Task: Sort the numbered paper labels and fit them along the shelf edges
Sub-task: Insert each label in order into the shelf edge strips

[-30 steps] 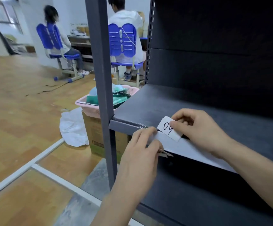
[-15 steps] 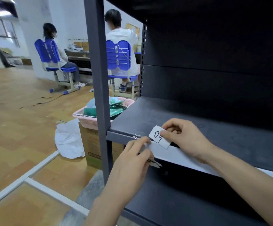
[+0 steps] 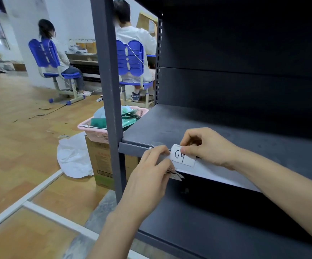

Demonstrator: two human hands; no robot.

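Observation:
A white paper label marked "04" (image 3: 182,155) lies flat against the front edge of the dark grey shelf (image 3: 132,147), over its white strip (image 3: 216,173). My right hand (image 3: 205,144) pinches the label's top right corner from above the shelf. My left hand (image 3: 151,169) presses its fingertips on the strip just left of the label and holds a small stack of further paper labels (image 3: 174,174) that pokes out under its fingers.
The shelf's grey upright post (image 3: 107,81) stands left of my hands. Beyond it, a pink basket (image 3: 95,132) rests on a cardboard box (image 3: 101,161) beside a white bag (image 3: 73,156). Two people sit on blue chairs (image 3: 130,57) at the back.
The label has turned from tilted to level against the shelf edge and sits lower on the strip. My right hand's grip shifted to its top right corner. The camera moved in closer.

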